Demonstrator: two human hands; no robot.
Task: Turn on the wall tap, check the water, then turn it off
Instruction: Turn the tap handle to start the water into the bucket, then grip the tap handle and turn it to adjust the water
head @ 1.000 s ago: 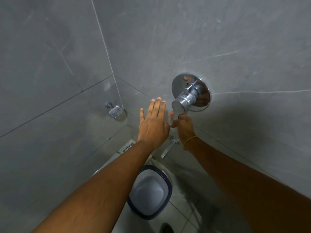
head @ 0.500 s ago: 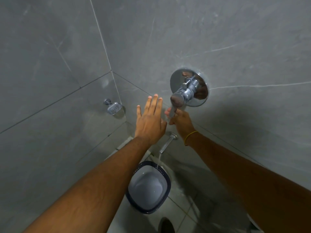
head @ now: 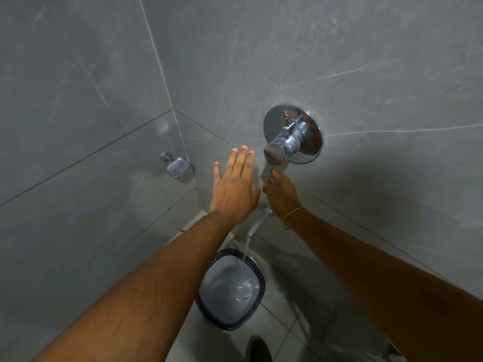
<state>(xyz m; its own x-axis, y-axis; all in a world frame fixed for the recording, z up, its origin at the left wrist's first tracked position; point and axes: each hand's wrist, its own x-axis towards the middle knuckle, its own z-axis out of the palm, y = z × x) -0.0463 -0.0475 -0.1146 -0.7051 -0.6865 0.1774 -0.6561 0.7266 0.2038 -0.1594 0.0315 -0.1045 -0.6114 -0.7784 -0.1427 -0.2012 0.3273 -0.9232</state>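
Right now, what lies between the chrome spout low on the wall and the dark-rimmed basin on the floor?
In the head view, only a falling stream of water runs from the chrome wall spout into the dark-rimmed basin; neither hand is in that gap.

Mixer valve above right hand; spout just below it; bucket under spout; soap dish left of left hand.

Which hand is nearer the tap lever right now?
Right. The right hand grips the lower end of the tap lever; the left hand is open beside it to the left, not touching.
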